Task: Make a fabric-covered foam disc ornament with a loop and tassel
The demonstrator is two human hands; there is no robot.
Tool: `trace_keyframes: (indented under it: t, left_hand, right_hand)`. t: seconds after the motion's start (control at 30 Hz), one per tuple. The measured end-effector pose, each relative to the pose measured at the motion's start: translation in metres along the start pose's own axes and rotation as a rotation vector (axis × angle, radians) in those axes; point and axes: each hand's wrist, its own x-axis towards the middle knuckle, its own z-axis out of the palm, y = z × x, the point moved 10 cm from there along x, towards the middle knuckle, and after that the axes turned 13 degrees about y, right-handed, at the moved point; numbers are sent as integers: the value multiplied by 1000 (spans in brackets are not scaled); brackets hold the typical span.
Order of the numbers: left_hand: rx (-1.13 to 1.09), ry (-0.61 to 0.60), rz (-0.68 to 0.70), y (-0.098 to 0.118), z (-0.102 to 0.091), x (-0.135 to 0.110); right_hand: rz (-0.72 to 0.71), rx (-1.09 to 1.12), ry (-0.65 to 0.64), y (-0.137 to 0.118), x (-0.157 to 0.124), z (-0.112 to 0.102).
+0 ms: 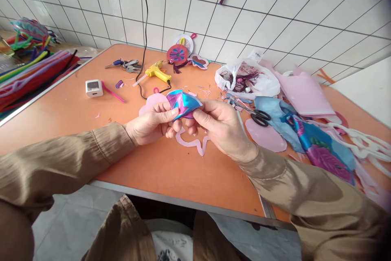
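Observation:
A small folded piece of shiny blue and purple fabric [184, 103] is held above the orange table [61, 116] by both hands. My left hand [149, 124] pinches its left side between thumb and fingers. My right hand [221, 128] pinches its right side. Under the hands lie a pink foam shape [152, 101] and a pale pink offcut strip [192, 142].
A yellow glue gun [158, 72] with black cord, keys [128, 65], a small white device [93, 88], black scissors [259, 117], more blue-purple fabric [317, 147], a white plastic bag [247, 78], pink sheets [305, 94] and finished round ornaments [179, 53] lie about. Pipe cleaners [27, 75] are stacked left.

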Motion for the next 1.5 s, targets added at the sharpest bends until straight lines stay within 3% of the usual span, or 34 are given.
trace_keyframes:
  t: [0.1,0.3,0.47,0.67,0.9,1.03,1.23,1.3,1.37,1.5]
  left_hand:
    - [-13,24,-16,-1,-1,0]
    - [-70,113,-22,1,-6,2]
    - [-33,232,95,9,-15,2]
    - [38,275,211,20,-13,-2]
    - [204,331,264,21,-17,-6]
    - [171,309,255,21,-15,-6]
    - [105,246,244,20,-11,-4]
    - [114,233,246,20,-10,-4]
    - [130,225,242,20,-10,-4]
    - [152,244,268,25,-10,-6]
  right_hand:
    - [-12,6,26,0,2,-5]
    - [-147,-67,240,-14,5,-27]
    - [-110,-134,162,-14,2,-12]
    - [-49,-179,208,-9,1,-13]
    - [-137,-276,204,-18,0,-12]
    - [-295,-403,234,-29,-5,-12]
    - [-903,-737,229,-65,-32,5]
    - [-975,-768,215,-69,-36,8]
    - [-883,-722,237,-69,-31,2]
    - [-542,-558,194,-55,-15,-6]
